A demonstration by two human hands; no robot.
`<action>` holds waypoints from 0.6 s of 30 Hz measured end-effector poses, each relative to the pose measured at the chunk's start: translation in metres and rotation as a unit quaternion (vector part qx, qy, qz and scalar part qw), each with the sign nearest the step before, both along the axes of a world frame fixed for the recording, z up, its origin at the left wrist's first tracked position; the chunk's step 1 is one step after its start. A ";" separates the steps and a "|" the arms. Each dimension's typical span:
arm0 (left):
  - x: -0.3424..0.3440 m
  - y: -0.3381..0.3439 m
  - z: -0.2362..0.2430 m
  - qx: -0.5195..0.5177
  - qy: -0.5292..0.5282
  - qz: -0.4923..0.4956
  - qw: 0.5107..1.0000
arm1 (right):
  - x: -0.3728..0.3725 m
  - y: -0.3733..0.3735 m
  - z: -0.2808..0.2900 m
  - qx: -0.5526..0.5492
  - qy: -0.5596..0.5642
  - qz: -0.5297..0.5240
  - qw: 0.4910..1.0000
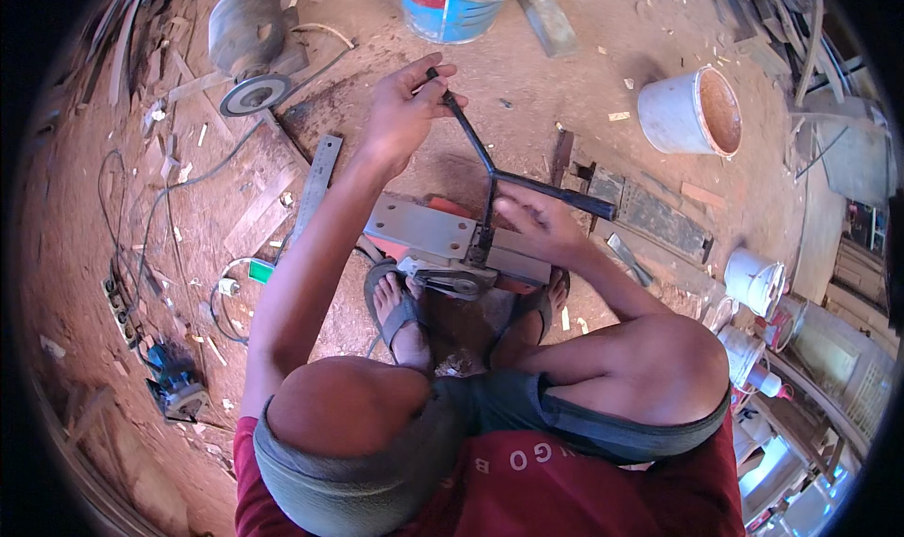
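A black three-armed Y-shaped socket wrench stands over an upturned electric hand planer on the ground between my feet. Its lower arm reaches down to the middle of the planer, where the socket's exact seat is too small to make out. My left hand is raised, with its fingers closed round the far end of the wrench's upper left arm. Beneath the right arm, my right hand has its fingers curled at the wrench near the joint; some are hidden. A drive belt shows on the planer's near side.
A metal ruler lies left of the planer. Farther left are a motor with a grinding disc, cords and a blue power tool. Buckets stand ahead and right. A metal plate lies to the right among wood scraps.
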State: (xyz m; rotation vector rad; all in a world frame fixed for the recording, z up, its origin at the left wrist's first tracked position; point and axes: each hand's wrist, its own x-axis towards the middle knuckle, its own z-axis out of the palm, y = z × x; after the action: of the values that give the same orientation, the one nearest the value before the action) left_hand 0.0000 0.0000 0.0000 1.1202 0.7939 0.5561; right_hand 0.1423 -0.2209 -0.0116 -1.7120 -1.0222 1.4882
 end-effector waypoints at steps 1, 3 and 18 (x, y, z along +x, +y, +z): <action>0.002 -0.002 0.003 0.007 0.002 -0.002 1.000 | 0.014 -0.003 0.007 -0.016 -0.022 0.013 1.000; 0.004 -0.003 0.001 0.011 -0.005 -0.006 1.000 | 0.035 0.004 0.046 -0.022 0.026 -0.045 0.998; 0.011 -0.006 -0.003 -0.241 -0.152 0.068 0.956 | 0.040 0.071 0.156 -0.030 -0.429 0.383 0.817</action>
State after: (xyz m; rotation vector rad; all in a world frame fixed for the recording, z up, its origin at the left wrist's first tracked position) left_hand 0.0110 -0.0063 -0.0034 0.5164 0.6898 0.5925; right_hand 0.1828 -0.1495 0.1442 -2.2009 -2.3820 1.0994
